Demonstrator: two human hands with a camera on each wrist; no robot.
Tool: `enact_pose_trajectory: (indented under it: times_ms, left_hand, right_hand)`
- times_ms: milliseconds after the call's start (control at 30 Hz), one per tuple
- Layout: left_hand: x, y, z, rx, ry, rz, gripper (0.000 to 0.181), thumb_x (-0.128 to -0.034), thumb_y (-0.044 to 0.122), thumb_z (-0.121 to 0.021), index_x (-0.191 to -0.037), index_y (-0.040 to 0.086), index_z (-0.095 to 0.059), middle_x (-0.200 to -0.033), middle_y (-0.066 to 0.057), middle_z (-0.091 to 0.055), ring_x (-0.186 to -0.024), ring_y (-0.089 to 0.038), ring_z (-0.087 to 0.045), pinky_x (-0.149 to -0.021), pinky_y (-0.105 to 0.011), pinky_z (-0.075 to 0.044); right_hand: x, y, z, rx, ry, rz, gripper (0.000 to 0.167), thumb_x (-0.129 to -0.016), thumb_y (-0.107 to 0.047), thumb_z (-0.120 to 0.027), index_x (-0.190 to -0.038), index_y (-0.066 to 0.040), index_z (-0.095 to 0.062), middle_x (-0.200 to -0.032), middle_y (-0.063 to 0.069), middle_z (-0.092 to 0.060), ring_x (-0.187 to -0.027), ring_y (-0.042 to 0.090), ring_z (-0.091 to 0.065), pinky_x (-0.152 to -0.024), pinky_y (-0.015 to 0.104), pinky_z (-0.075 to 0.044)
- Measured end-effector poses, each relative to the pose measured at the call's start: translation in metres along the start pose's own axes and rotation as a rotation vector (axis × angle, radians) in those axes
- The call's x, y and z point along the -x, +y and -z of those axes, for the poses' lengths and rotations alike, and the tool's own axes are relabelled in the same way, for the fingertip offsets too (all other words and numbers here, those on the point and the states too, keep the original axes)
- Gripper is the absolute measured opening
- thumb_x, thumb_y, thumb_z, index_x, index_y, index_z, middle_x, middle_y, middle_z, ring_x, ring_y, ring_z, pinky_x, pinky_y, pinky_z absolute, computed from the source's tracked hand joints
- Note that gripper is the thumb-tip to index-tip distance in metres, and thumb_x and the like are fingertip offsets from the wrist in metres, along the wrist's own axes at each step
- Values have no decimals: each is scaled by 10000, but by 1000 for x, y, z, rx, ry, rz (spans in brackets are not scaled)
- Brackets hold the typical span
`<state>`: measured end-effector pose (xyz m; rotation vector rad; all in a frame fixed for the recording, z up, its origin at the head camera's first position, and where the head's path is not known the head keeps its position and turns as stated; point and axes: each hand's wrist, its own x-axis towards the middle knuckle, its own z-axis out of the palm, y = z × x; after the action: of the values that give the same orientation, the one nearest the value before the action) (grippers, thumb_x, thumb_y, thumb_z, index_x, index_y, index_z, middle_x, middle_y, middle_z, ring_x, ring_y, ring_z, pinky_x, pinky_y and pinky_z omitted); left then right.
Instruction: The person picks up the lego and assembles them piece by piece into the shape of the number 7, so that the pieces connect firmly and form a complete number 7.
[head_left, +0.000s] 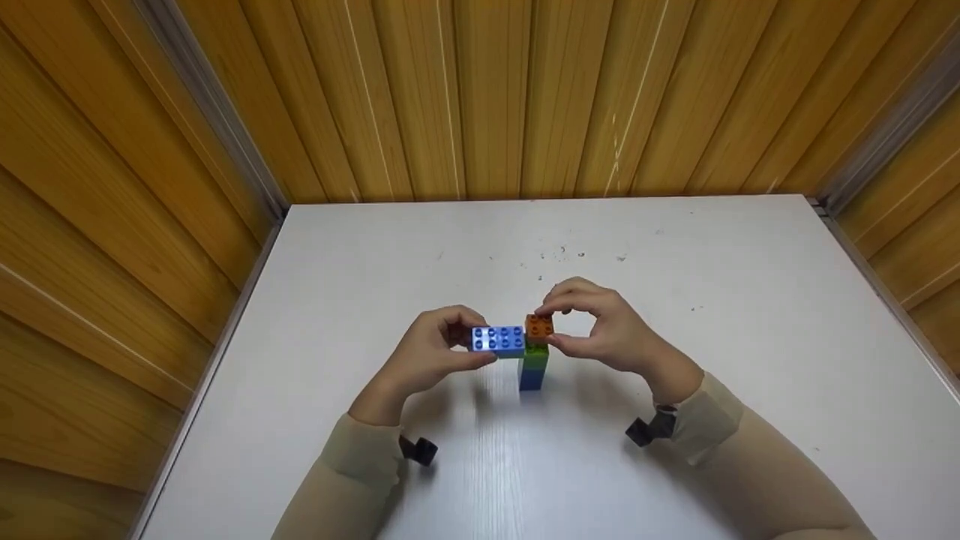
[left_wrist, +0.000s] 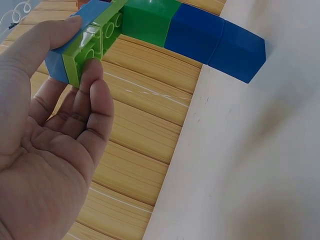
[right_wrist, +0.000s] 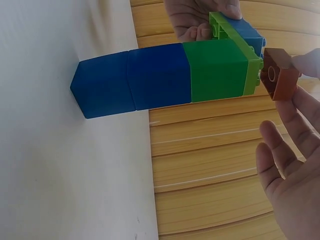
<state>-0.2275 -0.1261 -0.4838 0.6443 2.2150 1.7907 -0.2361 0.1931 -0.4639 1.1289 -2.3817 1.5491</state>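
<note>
A column stands upright on the white table [head_left: 360, 277], with two dark blue blocks [right_wrist: 160, 77] below and a green block [right_wrist: 217, 70] above. Across its top lies a lime green plate [right_wrist: 251, 77], overhanging to the left. A light blue eight-stud brick [head_left: 498, 340] sits on that overhang. My left hand [head_left: 427, 352] holds the brick and plate, thumb above and fingertips beneath. Between thumb and fingers, my right hand [head_left: 611, 330] pinches a small orange-brown four-stud brick [head_left: 539, 328]. In the right wrist view, this brick is just apart from the plate's bare studs [right_wrist: 259, 72].
Wood-patterned panels [head_left: 487, 97] rise behind the table and along both sides. Small dark marks [head_left: 581, 254] dot the tabletop behind the column. Each wrist carries a small black camera, one at the left wrist [head_left: 424, 451] and one at the right wrist [head_left: 640, 432].
</note>
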Motion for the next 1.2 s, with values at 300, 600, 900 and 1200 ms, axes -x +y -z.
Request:
enact_pose_trajectory:
  times_ms: [300,600,900,1200]
  left_hand:
    - [1,-1,-2,-9,9,-12,309,-903,114,-962,-1162,97,-795,-1179,-79,-772,-991,-209,-676,-916,-330,-625]
    - [-2,-1,-5,2,4,-9,299,-906,124,-963,-1154,121,-797,-1171,-53,-771,-992,-191,-685,-941,-396,-629]
    - [-2,2,-5,-4,1,-45,302,-898,93,-959,-1146,69,-787,-1162,-78,-773,-959,-182,-677,-877,-293,-614]
    - [0,3,-2,-8,9,-45,300,-893,79,-958,-1144,62,-795,-1158,-92,-779,-964,-192,-693,-884,-306,-622]
  right_hand:
    - [6,6,-6,16,-60,-6,369,-914,-30,-909,-1246,-180,-852,-1210,39,-779,-1217,122,-663,-1069,248,-538]
    - [10,8,-12,-6,11,-23,326,-911,-24,-924,-1209,-140,-859,-1208,73,-792,-1205,102,-694,-1071,231,-567]
    - [9,16,-16,-23,30,112,338,-893,46,-903,-1192,-101,-848,-1156,126,-775,-1155,146,-709,-1026,229,-597]
    - [6,14,-22,-44,13,124,297,-915,34,-883,-1176,-96,-827,-1106,119,-755,-1097,164,-703,-942,230,-603]
